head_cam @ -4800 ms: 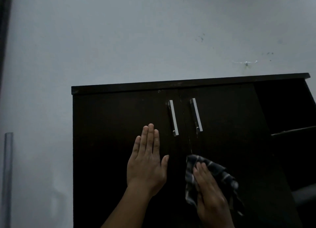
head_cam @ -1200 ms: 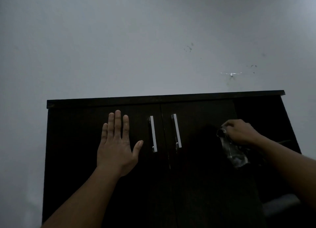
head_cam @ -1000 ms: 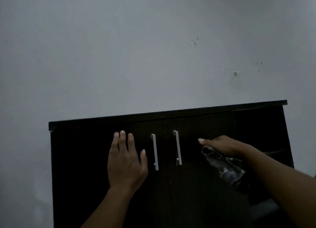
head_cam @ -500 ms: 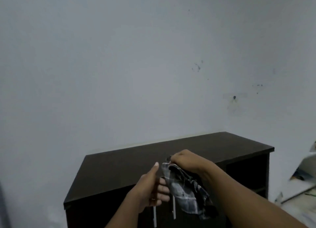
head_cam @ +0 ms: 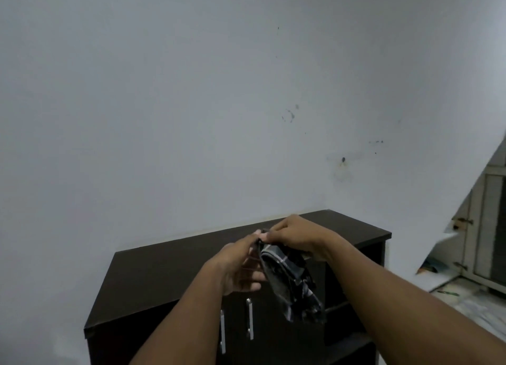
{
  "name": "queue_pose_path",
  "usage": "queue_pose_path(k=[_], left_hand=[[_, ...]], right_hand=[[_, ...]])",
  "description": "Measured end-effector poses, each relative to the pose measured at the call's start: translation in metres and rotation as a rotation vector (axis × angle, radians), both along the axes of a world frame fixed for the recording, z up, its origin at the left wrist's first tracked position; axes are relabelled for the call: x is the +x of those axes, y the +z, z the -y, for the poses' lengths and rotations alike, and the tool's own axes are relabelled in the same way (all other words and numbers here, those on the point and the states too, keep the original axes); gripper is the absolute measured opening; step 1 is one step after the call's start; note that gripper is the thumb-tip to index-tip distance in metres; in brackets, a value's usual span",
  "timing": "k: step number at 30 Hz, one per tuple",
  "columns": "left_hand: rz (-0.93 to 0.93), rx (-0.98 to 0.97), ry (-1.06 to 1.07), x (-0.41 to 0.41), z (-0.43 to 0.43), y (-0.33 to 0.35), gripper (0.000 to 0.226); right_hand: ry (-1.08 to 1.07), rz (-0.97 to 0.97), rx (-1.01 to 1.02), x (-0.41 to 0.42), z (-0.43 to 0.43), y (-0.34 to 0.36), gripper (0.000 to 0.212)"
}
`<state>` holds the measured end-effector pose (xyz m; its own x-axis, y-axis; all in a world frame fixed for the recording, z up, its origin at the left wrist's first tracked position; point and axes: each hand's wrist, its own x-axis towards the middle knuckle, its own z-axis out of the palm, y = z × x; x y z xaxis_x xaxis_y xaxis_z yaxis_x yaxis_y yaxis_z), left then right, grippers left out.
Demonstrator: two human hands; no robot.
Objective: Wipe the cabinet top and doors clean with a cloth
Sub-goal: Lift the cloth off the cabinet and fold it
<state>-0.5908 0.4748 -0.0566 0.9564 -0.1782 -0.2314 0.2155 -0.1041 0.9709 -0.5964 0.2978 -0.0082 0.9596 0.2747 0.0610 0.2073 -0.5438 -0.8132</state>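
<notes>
Head view, lower centre of frame: both hands raised above the dark cabinet (head_cam: 175, 266). Right hand (head_cam: 294, 234) pinched shut on the upper edge of the checked cloth (head_cam: 290, 279); left hand (head_cam: 241, 266) half curled, thumb and fingertips meeting the same edge, palm turned toward the fabric. Cloth hanging loose in front of the cabinet, touching neither top nor doors.

Likely a refold before the next pass. Risk: a slack pinch during the hand-over, dropping the cloth to the floor; or a bunched wad leaving streaks on the dark top.

Around: two pale door handles (head_cam: 249, 318) at bottom centre, partly behind the left forearm; open shelf (head_cam: 353, 299) at the cabinet's right end; grey marked wall (head_cam: 191, 104) behind; pale door or panel (head_cam: 490, 222) at right edge. Cabinet top bare, nothing blocking a wipe.
</notes>
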Motion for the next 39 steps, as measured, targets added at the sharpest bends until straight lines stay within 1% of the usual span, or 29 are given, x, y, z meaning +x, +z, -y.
queue_pose_path(k=[2,7,10,14,18,20,23,25,26,27,30,31,33,36,39], left_hand=[[0.013,-0.009,-0.024,0.001,0.011,0.007,0.042],[0.044,-0.083,-0.089,0.003,0.048,0.017,0.035],[0.056,-0.107,-0.136,0.008,0.084,0.020,0.029],[0.068,-0.143,-0.214,0.008,0.136,0.024,0.029],[0.091,-0.202,-0.299,0.003,0.181,0.028,0.027],[0.082,-0.218,-0.326,0.004,0.200,0.027,0.026],[0.094,-0.157,-0.367,0.013,0.227,0.023,0.019],[0.134,-0.066,-0.362,0.023,0.240,0.025,0.011],[0.166,-0.014,-0.346,0.028,0.243,0.026,0.012],[0.205,0.039,-0.331,0.036,0.247,0.029,0.015],[0.356,0.172,-0.325,0.065,0.263,0.039,0.013],[0.410,0.215,-0.323,0.077,0.268,0.042,0.015],[0.507,0.290,-0.324,0.100,0.278,0.050,0.019],[0.595,0.358,-0.343,0.134,0.291,0.064,0.026],[0.671,0.392,-0.361,0.176,0.308,0.078,0.025]], right_hand=[[0.010,-0.015,-0.021,-0.004,0.013,0.001,0.023],[-0.029,-0.035,0.013,-0.017,0.058,0.004,0.022],[-0.091,-0.057,0.030,-0.026,0.095,0.008,0.027],[-0.167,-0.069,0.089,-0.041,0.147,0.013,0.036],[-0.214,-0.057,0.151,-0.054,0.195,0.018,0.034],[-0.249,-0.047,0.143,-0.057,0.216,0.019,0.032],[-0.347,-0.017,0.077,-0.056,0.248,0.019,0.032],[-0.430,0.026,0.015,-0.049,0.267,0.020,0.019],[-0.463,0.051,-0.008,-0.045,0.274,0.022,0.015],[-0.487,0.071,-0.028,-0.040,0.282,0.023,0.015],[-0.536,0.095,-0.080,-0.017,0.306,0.027,0.029],[-0.545,0.095,-0.101,-0.009,0.311,0.030,0.031],[-0.566,0.107,-0.139,0.009,0.319,0.037,0.028],[-0.587,0.125,-0.199,0.038,0.329,0.051,0.027],[-0.609,0.159,-0.252,0.071,0.341,0.061,0.028]])
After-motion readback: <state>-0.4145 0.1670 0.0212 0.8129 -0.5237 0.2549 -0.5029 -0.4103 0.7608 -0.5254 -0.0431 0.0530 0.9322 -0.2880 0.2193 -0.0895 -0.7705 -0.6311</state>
